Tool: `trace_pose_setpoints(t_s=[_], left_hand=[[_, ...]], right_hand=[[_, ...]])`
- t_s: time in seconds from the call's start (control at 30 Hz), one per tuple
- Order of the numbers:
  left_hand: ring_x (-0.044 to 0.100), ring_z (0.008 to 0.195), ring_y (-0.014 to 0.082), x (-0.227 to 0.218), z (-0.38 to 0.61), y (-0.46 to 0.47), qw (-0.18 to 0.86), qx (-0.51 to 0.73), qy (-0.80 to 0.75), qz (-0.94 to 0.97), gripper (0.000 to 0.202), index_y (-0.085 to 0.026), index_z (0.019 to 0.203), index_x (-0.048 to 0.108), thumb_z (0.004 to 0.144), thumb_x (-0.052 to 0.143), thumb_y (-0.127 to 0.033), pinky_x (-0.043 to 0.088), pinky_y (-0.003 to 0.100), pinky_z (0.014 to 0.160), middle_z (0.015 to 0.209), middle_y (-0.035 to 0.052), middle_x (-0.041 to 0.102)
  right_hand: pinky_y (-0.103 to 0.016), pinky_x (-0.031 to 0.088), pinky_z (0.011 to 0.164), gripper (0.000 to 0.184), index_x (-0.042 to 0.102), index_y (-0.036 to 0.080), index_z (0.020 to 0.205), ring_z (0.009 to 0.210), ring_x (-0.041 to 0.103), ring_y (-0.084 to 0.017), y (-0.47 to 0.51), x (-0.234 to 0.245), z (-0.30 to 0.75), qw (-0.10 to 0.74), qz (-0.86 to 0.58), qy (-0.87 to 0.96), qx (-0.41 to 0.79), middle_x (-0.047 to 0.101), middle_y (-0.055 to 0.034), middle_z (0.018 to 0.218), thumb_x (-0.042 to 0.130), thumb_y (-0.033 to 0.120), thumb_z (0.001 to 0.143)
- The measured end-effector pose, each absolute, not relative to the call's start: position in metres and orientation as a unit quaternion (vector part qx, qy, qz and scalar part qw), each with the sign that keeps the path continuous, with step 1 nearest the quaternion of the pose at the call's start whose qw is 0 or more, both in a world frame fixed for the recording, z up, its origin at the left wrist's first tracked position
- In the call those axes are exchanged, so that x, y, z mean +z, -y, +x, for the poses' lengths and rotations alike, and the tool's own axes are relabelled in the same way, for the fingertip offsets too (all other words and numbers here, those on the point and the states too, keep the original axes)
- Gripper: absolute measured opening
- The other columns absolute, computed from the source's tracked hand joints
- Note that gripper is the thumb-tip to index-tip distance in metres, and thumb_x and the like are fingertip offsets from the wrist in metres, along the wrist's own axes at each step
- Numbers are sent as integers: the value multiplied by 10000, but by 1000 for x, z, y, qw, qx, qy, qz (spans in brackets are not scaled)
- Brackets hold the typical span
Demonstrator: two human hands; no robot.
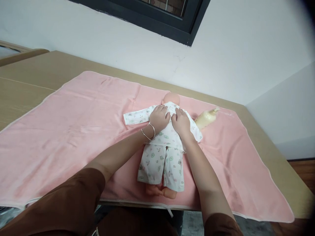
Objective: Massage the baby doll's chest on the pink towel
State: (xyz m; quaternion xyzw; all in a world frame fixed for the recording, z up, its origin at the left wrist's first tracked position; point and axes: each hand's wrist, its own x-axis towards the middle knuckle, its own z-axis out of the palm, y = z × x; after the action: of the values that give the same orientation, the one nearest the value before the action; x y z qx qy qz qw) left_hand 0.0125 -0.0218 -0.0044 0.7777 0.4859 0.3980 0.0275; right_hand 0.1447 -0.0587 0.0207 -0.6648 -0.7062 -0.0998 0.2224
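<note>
A doll (169, 137) in a printed white top and trousers (152, 160) lies stretched out directly beneath both hands, head (171, 97) just beyond the fingertips, feet (169, 193) on the near side, past the wrists. Its face does not show.

The left grip (159, 117) and right grip (181, 121) rest on the upper part of the top, side by side with a narrow gap between the thumbs. Neither is clenched: fingers lie loosely extended over the cloth, with nothing pinched.

To do this contact well, I would settle the palms level with each other, share light pressure evenly, and leave the fabric smooth beneath them. The bracelet (149, 131) at the left wrist could catch the cloth, so it is best held clear.

A pale yellow bottle (206, 118), apparently on its side, sits to the right of the right grip, close by the doll's sleeve; a wide elbow might knock it. Under everything spreads a pink blanket (73, 131), with the worktop (49, 72) showing past it, beyond the left grip.
</note>
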Motion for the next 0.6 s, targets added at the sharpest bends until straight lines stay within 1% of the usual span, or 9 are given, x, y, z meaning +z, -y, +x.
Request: trace_pose_setpoints(t_s=[0.03,0.1,0.2,0.27,0.33,0.43,0.5,0.6], left_hand=[[534,1262,294,-3,12,19,29,386,-477,789,377,-152,1263,597,934,449,-264,406,483,1096,1311,150,625],[516,1276,307,-1,11,16,27,363,-466,806,405,-136,1296,570,933,447,-269,385,500,1104,1338,161,601],[549,1226,300,1,11,16,10,358,-461,812,378,-126,1260,592,943,440,-266,405,477,1084,1294,162,624],[582,1178,283,0,11,19,-6,370,-455,810,329,-134,1181,634,952,433,-258,437,446,1055,1236,156,654],[606,1145,273,-2,11,23,-13,384,-459,801,295,-153,1071,674,960,423,-260,469,435,1019,1183,153,678],[630,1113,274,-4,13,29,-11,397,-491,776,287,-173,949,694,960,427,-278,507,438,963,1137,144,700],[636,1107,274,-5,15,31,-12,398,-512,761,279,-175,931,694,953,441,-288,521,430,935,1138,137,705],[628,1125,280,-4,15,31,-10,397,-522,755,275,-172,940,688,950,440,-293,523,428,929,1149,138,702]], right_hand=[[-465,410,1064,468,567,86,1330,1294,529,-315,55,20,148,223,-651,720,-87,609,-189,1357,350,251,950],[-489,364,1118,506,516,63,1392,1354,477,-315,51,20,153,217,-632,741,-67,543,-196,1436,357,237,944],[-458,382,1111,485,540,96,1383,1347,490,-296,52,20,152,214,-620,751,-73,547,-169,1441,346,225,957],[-425,435,1048,453,577,130,1346,1303,531,-291,57,21,146,215,-630,740,-94,581,-155,1406,342,248,977],[-390,481,938,419,624,151,1271,1196,600,-294,63,22,140,210,-653,719,-112,635,-160,1322,337,279,995],[-343,480,812,398,675,162,1102,1032,653,-277,69,23,132,193,-691,687,-119,695,-162,1152,313,299,1008],[-330,468,810,390,676,169,1037,1020,651,-269,71,24,129,193,-705,672,-119,702,-154,1100,308,296,1007],[-345,468,860,373,671,166,1059,1070,633,-279,70,25,130,216,-704,666,-117,703,-149,1114,322,278,987]])
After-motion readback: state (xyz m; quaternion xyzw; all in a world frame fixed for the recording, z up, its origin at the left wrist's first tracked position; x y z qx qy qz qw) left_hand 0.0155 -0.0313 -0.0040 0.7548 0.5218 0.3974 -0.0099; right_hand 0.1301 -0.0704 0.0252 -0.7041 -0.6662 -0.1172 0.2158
